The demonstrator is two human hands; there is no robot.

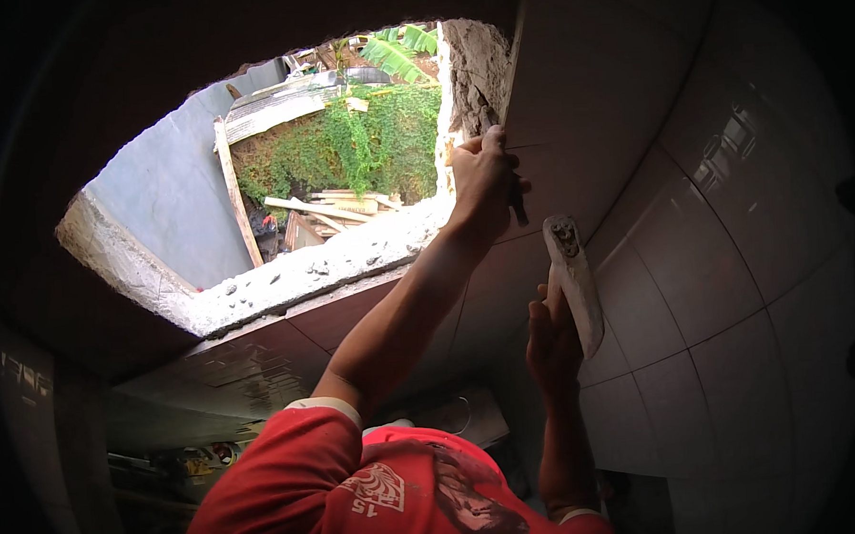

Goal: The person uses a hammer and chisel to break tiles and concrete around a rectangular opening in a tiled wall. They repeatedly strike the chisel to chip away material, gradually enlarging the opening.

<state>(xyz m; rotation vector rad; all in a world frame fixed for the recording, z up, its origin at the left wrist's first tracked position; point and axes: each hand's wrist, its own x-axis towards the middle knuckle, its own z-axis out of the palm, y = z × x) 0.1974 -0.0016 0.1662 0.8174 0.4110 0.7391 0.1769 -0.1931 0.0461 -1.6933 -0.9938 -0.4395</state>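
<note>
My left hand (483, 181) is raised at the right side of a rough opening in the wall. Its fingers are wrapped round a dark chisel (518, 206). The tip points up at the broken masonry edge (472, 74), though the fingers partly hide where it meets the wall. Lower and to the right, my right hand (555, 343) is closed round the handle of a pale, worn wooden mallet (573, 284). The mallet's battered end points upward, below the chisel's butt and apart from it. Shadow darkens the right hand's fingers.
Pinkish tiles (582, 98) surround the opening, and glossy tiles (677, 304) cover the right-hand wall. Rubble bits lie on the rough sill (322, 262). Outside stand a grey wall (171, 178), green creepers (374, 136) and stacked planks (334, 209). Clutter (207, 458) sits in the dark lower left.
</note>
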